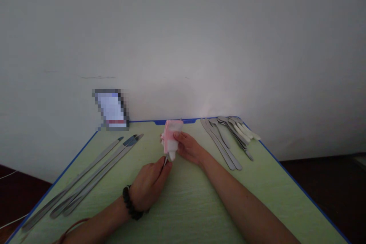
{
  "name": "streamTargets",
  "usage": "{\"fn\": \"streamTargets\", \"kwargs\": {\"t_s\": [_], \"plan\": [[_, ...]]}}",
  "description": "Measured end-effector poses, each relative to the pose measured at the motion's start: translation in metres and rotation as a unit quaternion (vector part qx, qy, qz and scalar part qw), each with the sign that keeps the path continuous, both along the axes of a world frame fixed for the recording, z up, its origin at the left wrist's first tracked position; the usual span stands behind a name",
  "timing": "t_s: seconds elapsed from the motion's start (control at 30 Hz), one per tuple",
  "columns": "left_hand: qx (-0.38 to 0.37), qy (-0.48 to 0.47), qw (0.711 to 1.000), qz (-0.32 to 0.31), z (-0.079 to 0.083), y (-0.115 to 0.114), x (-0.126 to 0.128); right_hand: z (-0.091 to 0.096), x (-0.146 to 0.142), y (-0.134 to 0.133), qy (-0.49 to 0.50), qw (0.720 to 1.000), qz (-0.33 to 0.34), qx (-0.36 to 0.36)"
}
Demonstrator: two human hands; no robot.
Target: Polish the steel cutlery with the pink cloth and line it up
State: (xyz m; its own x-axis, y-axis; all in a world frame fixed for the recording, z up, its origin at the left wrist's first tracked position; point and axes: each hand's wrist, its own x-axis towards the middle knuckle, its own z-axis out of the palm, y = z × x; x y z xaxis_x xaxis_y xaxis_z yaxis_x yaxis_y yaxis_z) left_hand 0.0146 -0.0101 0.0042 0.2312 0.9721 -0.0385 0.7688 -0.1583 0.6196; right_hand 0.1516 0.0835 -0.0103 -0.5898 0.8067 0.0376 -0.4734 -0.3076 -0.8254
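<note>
My left hand (pixel 151 183), with a dark beaded bracelet at the wrist, is closed on the thin handle of a piece of metal cutlery (pixel 165 161). A pink and white cloth (pixel 173 137) is folded around the cutlery's upper part, so its kind is hidden. My right hand (pixel 188 146) grips the cloth from the right side, thumb on its front. Both hands are held over the middle of the table, close together.
Long metal table knives (pixel 100 173) lie slanted on the left of the green table (pixel 183 213). At the right are more knives (pixel 220 146), metal spoons (pixel 233 131) and several pieces with white handles (pixel 246 131). A blurred phone-like screen (pixel 112 108) leans against the wall.
</note>
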Motion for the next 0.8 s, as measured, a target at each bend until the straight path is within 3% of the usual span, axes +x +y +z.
{"fn": "streamTargets", "kwargs": {"t_s": [0.23,0.8], "plan": [[-0.027,0.011,1.000,-0.008,0.0054,0.0011,0.0028,0.0055,0.0033,-0.0029,-0.009,0.998,0.041,-0.039],[0.008,0.140,0.990,-0.033,0.0065,-0.0025,0.0042,0.0062,-0.0020,-0.0018,-0.022,0.999,0.022,-0.031]]}}
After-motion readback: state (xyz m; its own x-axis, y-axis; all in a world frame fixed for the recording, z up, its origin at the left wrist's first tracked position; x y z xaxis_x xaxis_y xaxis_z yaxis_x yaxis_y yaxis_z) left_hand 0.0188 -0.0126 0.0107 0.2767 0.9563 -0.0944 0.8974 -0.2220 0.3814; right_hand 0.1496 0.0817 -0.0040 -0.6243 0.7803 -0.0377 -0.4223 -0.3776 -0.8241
